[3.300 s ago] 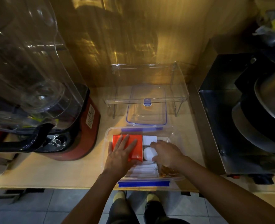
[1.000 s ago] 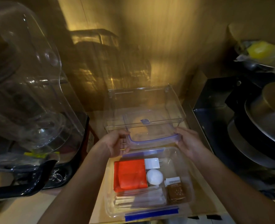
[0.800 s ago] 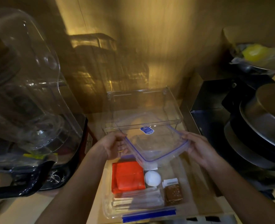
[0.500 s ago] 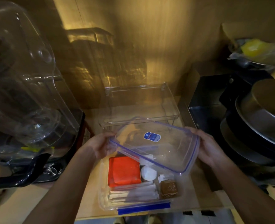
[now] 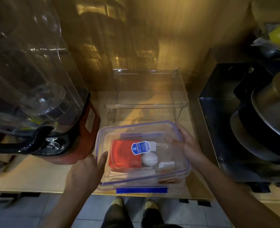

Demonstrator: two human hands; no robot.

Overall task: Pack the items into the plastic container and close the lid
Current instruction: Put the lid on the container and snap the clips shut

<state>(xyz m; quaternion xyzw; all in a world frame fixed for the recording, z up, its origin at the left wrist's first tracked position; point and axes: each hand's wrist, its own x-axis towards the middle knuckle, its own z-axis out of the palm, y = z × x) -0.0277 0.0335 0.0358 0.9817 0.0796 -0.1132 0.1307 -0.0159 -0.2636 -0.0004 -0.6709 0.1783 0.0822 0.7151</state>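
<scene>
The clear plastic container [image 5: 187, 174] sits at the counter's front edge, its blue front latch [image 5: 141, 190] hanging open. Inside lie a red packet [image 5: 122, 155], a white round item [image 5: 149, 159], a white plug [image 5: 153, 146] and pale sticks [image 5: 132, 172]. The clear lid [image 5: 136, 129] with a blue rim and blue sticker [image 5: 140, 148] rests on top, slightly skewed. My left hand [image 5: 86, 171] grips the lid's front-left edge. My right hand [image 5: 187, 145] holds its right edge, thumb on top.
A blender with a clear jug and red base [image 5: 85, 129] stands close on the left. A clear acrylic riser [image 5: 145, 102] is behind the container. A black rack with stacked metal pans [image 5: 267, 122] fills the right. The floor and my feet show below the counter edge.
Both hands took the lid from under the riser, carried it toward me and lowered it onto the container. Earlier they were arranging items inside.
</scene>
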